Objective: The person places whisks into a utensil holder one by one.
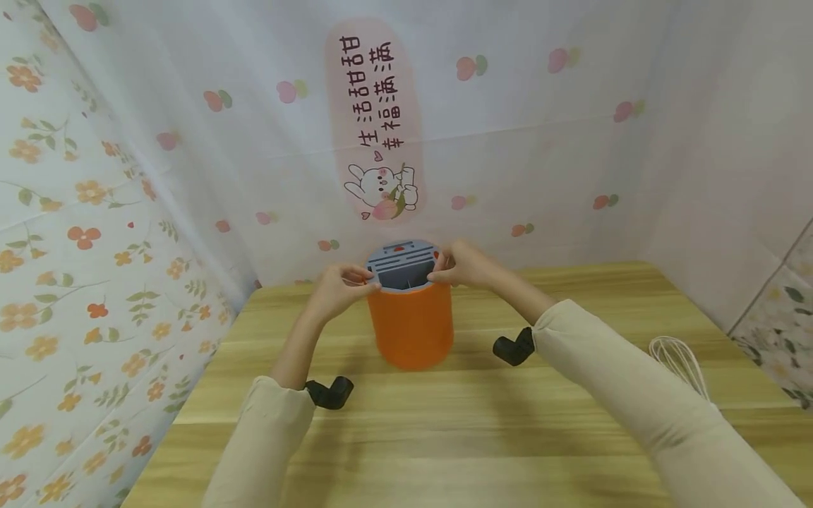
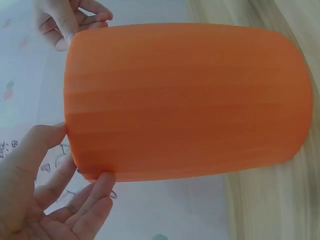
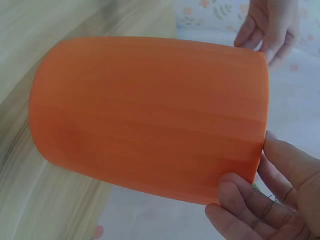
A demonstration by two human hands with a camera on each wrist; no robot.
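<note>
One holder (image 1: 414,328), orange, is standing toward the table's (image 1: 406,437) twelve o'clock as I am watching, left hand (image 1: 336,288) pinching its top near nine, right hand (image 1: 470,264) near three, apparently adjusting it, next move calling for even grip.

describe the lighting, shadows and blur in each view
Head view: soft, fairly even light, faint shadows on the wooden table beside the forearms; left wrist view: a slightly hazy look, soft bands of shade along the orange container, the printed cloth behind it soft; right wrist view: similar haze, the floral cloth at the top looking out of focus.
</note>
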